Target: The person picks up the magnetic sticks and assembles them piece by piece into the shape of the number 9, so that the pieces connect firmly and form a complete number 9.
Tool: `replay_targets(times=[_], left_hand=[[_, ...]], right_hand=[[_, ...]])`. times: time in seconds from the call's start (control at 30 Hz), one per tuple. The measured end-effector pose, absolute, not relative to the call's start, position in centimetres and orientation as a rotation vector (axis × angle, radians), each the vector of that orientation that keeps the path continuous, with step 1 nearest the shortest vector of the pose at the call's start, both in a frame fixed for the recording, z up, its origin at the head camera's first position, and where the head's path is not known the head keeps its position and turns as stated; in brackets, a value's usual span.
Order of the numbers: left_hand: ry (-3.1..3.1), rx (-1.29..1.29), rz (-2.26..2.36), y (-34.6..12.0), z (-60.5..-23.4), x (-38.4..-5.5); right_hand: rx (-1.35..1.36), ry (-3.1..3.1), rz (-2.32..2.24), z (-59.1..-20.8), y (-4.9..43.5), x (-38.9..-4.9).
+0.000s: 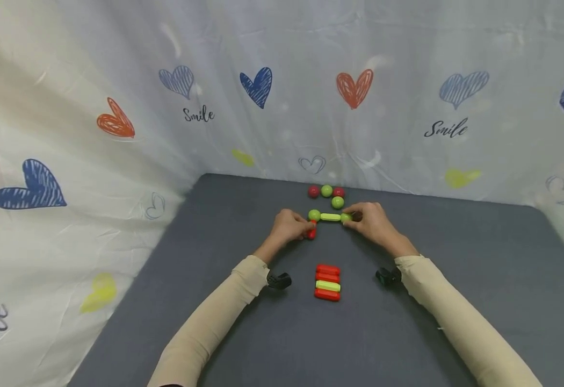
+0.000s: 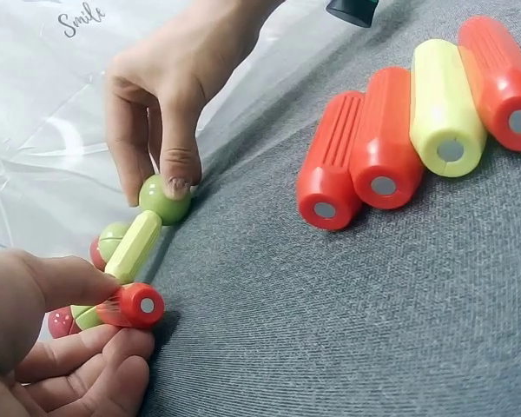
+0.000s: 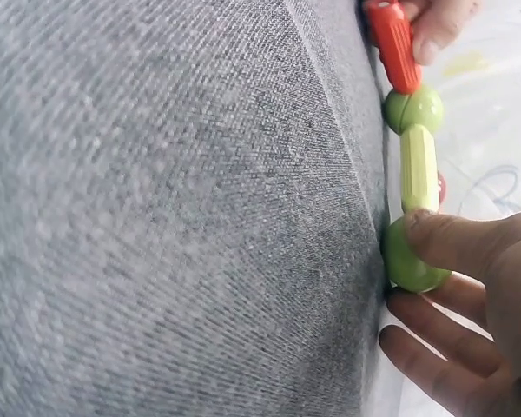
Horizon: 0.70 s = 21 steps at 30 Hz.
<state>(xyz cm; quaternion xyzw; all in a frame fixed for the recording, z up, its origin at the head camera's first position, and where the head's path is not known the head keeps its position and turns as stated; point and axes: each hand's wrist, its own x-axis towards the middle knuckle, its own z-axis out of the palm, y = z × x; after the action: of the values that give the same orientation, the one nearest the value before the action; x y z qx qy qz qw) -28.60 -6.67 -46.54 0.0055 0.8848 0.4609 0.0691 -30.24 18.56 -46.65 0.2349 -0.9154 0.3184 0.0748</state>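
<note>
My left hand point(image 1: 290, 226) pinches a red magnetic rod point(image 2: 143, 306) between thumb and fingers. In the right wrist view the far end of that rod meets a green ball point(image 3: 414, 109). A yellow-green rod point(image 1: 330, 217) joins this ball to a second green ball point(image 3: 410, 258), which my right hand point(image 1: 373, 222) grips with thumb and fingers at the right end. The joined pieces lie along the grey cloth, with the red rod pointing back toward me from the left ball. A round metal disc shows on the red rod's near end.
Nearer me lie several rods side by side: red rods point(image 1: 327, 295) and one yellow-green rod point(image 1: 327, 286). Behind the hands are loose balls, two red point(image 1: 313, 191) and two green point(image 1: 337, 202). A white curtain point(image 1: 282, 129) with printed hearts hangs at the table's back and left.
</note>
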Motion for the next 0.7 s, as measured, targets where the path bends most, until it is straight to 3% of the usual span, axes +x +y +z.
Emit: replay_targets(times=[0.5,0.7], left_hand=[[2.610,-0.035,1.435,-6.7,-46.6,-29.1],[2.605,-0.013,1.444,-6.8,-46.7,-28.9]], right_hand=[[0.556,-2.738,1.074,-45.2,18.8,-33.1],[0.637,-2.791,1.027,-44.0,17.9,-34.3]])
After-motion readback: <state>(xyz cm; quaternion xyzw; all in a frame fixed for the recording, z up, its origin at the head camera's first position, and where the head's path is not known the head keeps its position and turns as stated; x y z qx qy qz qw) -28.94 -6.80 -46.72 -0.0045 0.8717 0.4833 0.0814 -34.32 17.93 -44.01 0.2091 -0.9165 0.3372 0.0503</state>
